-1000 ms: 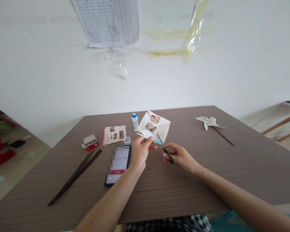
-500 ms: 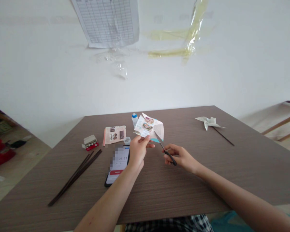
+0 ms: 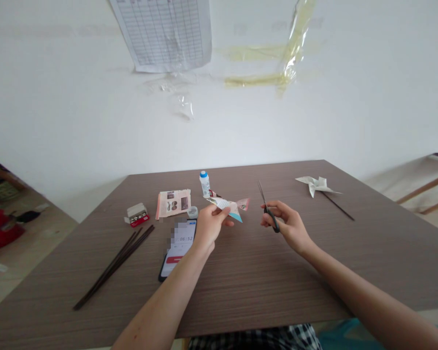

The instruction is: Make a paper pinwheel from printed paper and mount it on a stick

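Observation:
Between the thumb and fingers of my left hand (image 3: 209,224) is a printed paper piece (image 3: 226,205), its cut corners tilted and spread apart. My right hand (image 3: 286,223) grips the black handles of a pair of scissors (image 3: 265,201), whose blades point up and away, apart from the paper. Just behind the paper stands a white glue bottle (image 3: 204,184) with a blue cap. Off to the right lies a white paper pinwheel (image 3: 316,186) on a thin dark stick (image 3: 337,206).
On the table (image 3: 241,282) at left are a phone (image 3: 177,250) showing a timer, several dark sticks (image 3: 113,267), a small red-and-white box (image 3: 137,215), a flat printed sheet (image 3: 173,202) and a little clear cup (image 3: 192,212). A white wall (image 3: 241,126) rises behind the table.
The scissors have come out of the paper and moved right and up with my right hand. The paper has tipped flatter in my left hand, with its cut flaps parted.

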The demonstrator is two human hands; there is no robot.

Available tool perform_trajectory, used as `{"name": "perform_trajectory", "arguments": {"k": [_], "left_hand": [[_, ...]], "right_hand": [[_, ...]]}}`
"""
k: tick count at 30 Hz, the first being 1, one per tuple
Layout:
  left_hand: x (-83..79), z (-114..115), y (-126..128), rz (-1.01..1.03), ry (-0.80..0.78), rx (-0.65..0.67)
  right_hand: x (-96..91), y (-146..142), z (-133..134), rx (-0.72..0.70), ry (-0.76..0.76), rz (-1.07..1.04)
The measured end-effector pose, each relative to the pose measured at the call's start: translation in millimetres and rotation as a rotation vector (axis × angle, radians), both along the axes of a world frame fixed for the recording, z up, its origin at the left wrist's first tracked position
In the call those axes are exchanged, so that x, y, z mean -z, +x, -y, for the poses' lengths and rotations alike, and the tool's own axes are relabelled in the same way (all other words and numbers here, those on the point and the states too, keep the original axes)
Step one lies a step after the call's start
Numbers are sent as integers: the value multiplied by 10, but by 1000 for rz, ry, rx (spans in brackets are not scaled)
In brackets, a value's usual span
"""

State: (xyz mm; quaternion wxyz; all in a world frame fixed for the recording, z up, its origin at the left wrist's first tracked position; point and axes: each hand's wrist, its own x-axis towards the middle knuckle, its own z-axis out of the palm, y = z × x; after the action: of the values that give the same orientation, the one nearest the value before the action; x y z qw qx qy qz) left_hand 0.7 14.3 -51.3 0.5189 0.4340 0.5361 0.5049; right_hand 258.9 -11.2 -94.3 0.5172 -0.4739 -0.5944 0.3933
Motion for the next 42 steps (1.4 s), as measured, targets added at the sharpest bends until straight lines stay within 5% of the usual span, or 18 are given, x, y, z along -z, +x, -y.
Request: {"name": "perform_trajectory", "arguments": {"k": [8,16,24,42], "left_hand": [[4,14,-21,-89,-72,222],[99,-34,-79,-339,-76,329],[89,-74,-120,-660,-36,286],[-67,-14,-112,-726,47,285]], "right_hand": [[124,156,-251,293,-28,219],[228,86,-271,216,-111,540],[233,-28,-192,219,-38,790],[249,115,-290,184,-96,471]]}}
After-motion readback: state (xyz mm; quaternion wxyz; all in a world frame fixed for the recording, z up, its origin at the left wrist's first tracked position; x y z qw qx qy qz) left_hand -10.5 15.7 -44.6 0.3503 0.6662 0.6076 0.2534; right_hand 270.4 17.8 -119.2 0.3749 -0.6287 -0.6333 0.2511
